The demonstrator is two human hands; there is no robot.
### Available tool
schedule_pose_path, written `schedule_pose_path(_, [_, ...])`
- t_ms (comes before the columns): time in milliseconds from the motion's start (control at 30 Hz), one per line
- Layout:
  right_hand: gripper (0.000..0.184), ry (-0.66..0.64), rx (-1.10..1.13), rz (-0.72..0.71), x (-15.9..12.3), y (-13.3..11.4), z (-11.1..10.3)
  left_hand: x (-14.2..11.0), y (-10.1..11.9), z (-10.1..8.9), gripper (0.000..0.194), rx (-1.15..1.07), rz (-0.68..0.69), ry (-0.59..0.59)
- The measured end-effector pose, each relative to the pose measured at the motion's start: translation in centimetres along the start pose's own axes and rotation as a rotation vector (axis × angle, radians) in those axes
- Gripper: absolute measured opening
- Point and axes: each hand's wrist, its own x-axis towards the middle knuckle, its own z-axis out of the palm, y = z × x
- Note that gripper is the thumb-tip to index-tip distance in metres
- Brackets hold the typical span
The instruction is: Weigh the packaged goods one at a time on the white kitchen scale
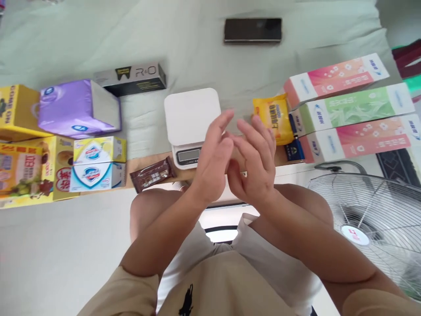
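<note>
My left hand (215, 162) is raised over the right front corner of a white kitchen scale (192, 116), its fingers stretched out and nothing in it. Close against it, fingertips meeting or nearly so, my right hand (255, 162) has its fingers apart and slightly curled, also holding nothing. The scale's pan is bare, and part of its display (189, 155) is hidden behind my left hand. To the left of the scale lies a brown-wrapped snack bar (153, 174). A yellow soap packet (272, 118) rests just beyond my right hand, partly over a dark blue packet (294, 150).
Toothpaste-like cartons (362, 107) lie at right, above a fan (368, 228). At left are a purple tissue pack (67, 107), soap boxes (94, 175), yellow boxes (19, 114) and a grey R&O carton (131, 79). A dark phone (253, 30) lies at the back.
</note>
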Motion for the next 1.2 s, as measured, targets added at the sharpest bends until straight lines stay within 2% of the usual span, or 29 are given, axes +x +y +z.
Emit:
schedule_pose_path(133, [0.041,-0.147,0.195,-0.173,-0.1,-2.5,1.2,-1.4,2.4,-3.9,0.023,-0.036,0.005,0.208])
schedule_pose_path(233, [0.034,-0.293,0.171,-0.23,-0.3,-4.7,2.5,-3.1,3.7,-7.3,0.024,0.044,0.037,0.317])
schedule_pose_path(300, [0.033,-0.456,0.076,-0.213,-0.4,-6.1,3.4,-4.5,4.1,-9.6,0.025,0.133,0.026,0.378])
schedule_pose_path(433, [0.028,-0.758,-0.018,-0.201,-0.1,-8.1,5.2,-7.0,3.5,-13.2,0.029,0.353,-0.095,0.334])
schedule_pose_path(500, [0.026,-0.848,-0.009,-0.231,0.0,-8.7,6.0,-8.1,3.1,-14.3,0.036,0.415,-0.146,0.301])
schedule_pose_path(600, [0.025,-0.917,-0.029,-0.261,-0.2,-9.1,6.9,-9.0,2.8,-15.0,0.045,0.432,-0.156,0.293])
schedule_pose_path(800, [0.025,-0.911,-0.09,-0.24,-0.8,-9.3,7.7,-9.0,3.9,-15.1,0.051,0.47,-0.021,0.311])
schedule_pose_path(867, [0.023,-0.851,-0.086,-0.257,-0.6,-9.2,7.4,-8.9,4.3,-15.0,0.05,0.475,0.075,0.36])
schedule_pose_path(967, [0.019,-0.704,-0.066,-0.243,0.2,-8.3,6.3,-8.3,4.0,-14.8,0.044,0.433,0.264,0.505])
schedule_pose_path(1067, [0.017,-0.573,-0.096,-0.125,1.3,-6.1,5.2,-6.7,2.6,-14.2,0.046,0.424,0.329,0.583])
schedule_pose_path(1200, [0.023,-0.544,-0.142,0.046,2.6,-1.5,4.2,-3.5,0.7,-12.4,0.05,0.445,0.236,0.447])
